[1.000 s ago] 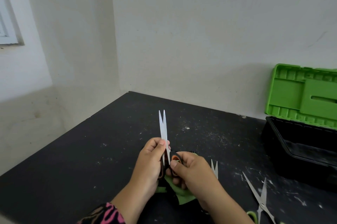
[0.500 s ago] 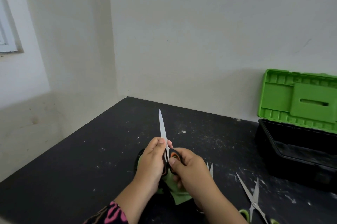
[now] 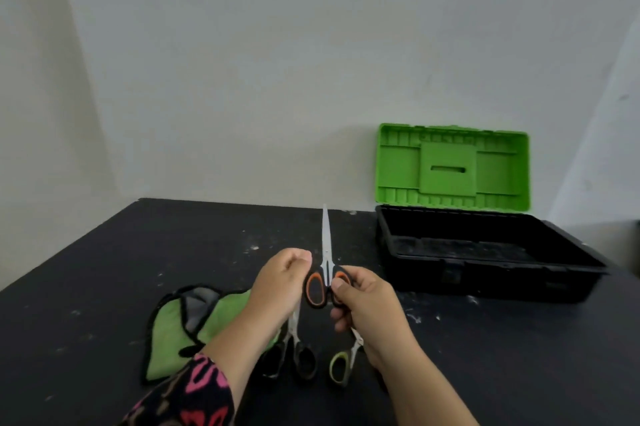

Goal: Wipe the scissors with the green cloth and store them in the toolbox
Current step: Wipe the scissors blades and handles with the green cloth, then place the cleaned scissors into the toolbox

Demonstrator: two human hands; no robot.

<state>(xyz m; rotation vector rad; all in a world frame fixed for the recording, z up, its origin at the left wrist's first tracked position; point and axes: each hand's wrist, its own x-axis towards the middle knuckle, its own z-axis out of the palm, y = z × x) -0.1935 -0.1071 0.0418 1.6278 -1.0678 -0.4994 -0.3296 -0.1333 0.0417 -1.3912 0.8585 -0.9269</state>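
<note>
Orange-and-black-handled scissors [image 3: 325,273] are held above the black table, blades closed and pointing away. My right hand [image 3: 367,304] grips the right handle loop between thumb and fingers. My left hand [image 3: 278,283] is curled against the outer edge of the left loop. The green cloth [image 3: 169,328], edged in black, lies crumpled on the table to the left, partly under my left forearm. The toolbox [image 3: 485,282] stands open at the right, its black base looking empty and its green lid [image 3: 450,167] leaning on the wall.
Two more pairs of scissors lie on the table below my hands: a black-handled pair [image 3: 299,358] and a green-and-grey-handled pair [image 3: 341,365]. The black table [image 3: 138,252] meets white walls at the back and left.
The view swung right, bringing the whole toolbox into sight. The slightly parted blades closed. My left hand slid from the blades down to the handle. The cloth now lies on the table.
</note>
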